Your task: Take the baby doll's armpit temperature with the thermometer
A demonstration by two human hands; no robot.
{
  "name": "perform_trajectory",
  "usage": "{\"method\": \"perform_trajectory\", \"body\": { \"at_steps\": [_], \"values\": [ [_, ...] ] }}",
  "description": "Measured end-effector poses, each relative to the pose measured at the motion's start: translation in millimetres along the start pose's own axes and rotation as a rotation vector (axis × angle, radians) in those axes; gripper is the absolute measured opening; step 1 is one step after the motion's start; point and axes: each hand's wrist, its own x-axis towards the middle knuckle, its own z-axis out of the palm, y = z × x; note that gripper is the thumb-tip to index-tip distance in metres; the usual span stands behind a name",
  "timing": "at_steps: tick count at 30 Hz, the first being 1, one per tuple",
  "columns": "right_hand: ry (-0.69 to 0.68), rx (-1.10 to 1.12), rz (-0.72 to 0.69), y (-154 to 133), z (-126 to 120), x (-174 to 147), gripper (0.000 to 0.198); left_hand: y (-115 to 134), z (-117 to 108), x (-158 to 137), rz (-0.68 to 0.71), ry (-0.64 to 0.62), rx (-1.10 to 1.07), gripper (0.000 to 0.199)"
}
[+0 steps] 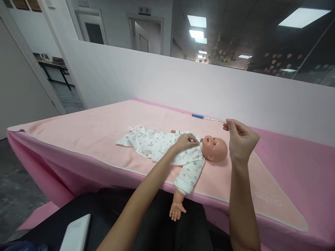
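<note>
A baby doll [215,148] lies on its back, its head toward the right, in a white printed outfit [154,141]. My left hand [185,141] rests on the doll's upper chest, fingers closed on the cloth by the collar. Raised beyond the doll's head, my right hand [240,136] pinches one end of a thin, clear glass thermometer [213,120]. The thermometer points left, nearly level, and has a blue far end [197,116]. One doll arm [178,204] hangs over the near edge of the table.
A pale pink mat [96,120] lies over a darker pink tablecloth [295,157]. Behind the table runs a white partition [157,76] with glass above it. At the lower left, a white rectangular device [75,233] lies on a dark surface.
</note>
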Motion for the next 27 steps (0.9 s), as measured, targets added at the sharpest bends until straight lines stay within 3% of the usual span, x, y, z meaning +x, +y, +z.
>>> {"method": "perform_trajectory", "body": {
  "at_steps": [6,9,15,18,23,27],
  "values": [
    [0.044,0.000,0.050,-0.5,0.0,1.6,0.028,-2.9,1.8,0.7,0.012,0.020,0.003,0.021],
    [0.025,-0.056,0.096,5.2,-15.1,-5.8,0.026,-3.5,2.6,0.3,0.020,0.021,-0.003,0.020],
    [-0.139,-0.342,0.417,63.0,-95.2,-56.8,0.032,-4.3,2.1,2.9,-0.004,0.011,-0.020,0.023],
    [-0.268,-0.605,0.525,94.2,-136.2,-84.3,0.039,-8.9,3.0,5.8,0.001,0.020,-0.113,0.027],
    [-0.407,-0.993,0.413,117.1,-177.2,-102.9,0.045,-18.0,5.6,10.4,0.032,0.060,-0.341,0.031],
    [-0.466,-1.084,0.216,120.4,-182.0,-103.1,0.046,-20.1,4.7,11.4,0.021,0.063,-0.435,0.032]
  ]
}}
